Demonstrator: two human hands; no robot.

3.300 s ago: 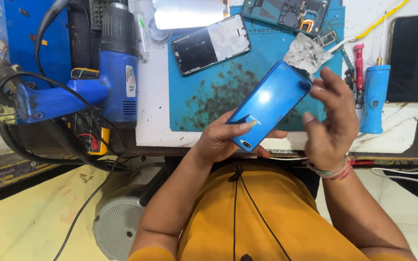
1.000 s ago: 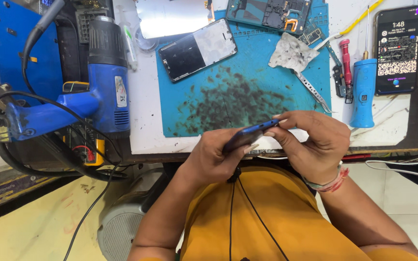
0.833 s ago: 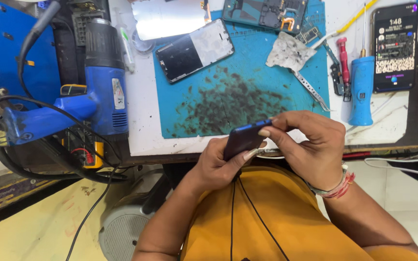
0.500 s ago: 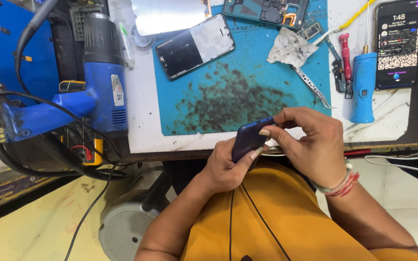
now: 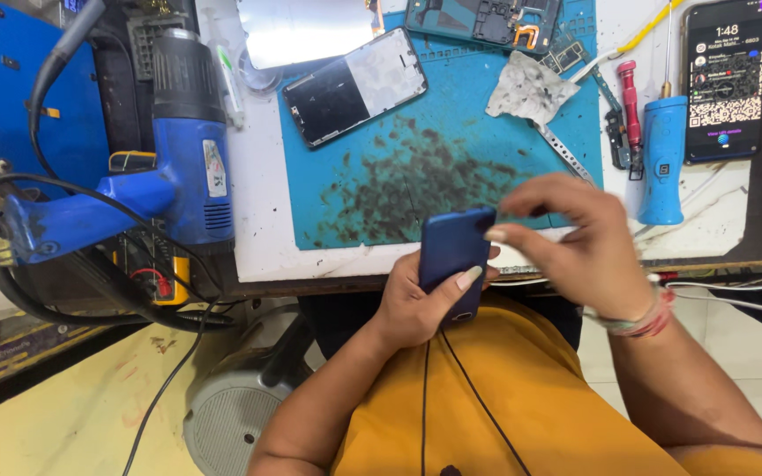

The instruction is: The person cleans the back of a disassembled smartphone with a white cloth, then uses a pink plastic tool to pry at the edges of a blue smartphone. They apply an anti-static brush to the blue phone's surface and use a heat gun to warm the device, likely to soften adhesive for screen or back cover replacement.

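Just below the front edge of the blue work mat (image 5: 416, 167), the left hand (image 5: 416, 300) has its fingers wrapped around a dark blue phone (image 5: 453, 256) held upright, while the right hand (image 5: 575, 242), fingers loosely curled and grasping nothing, touches the phone's upper right corner.
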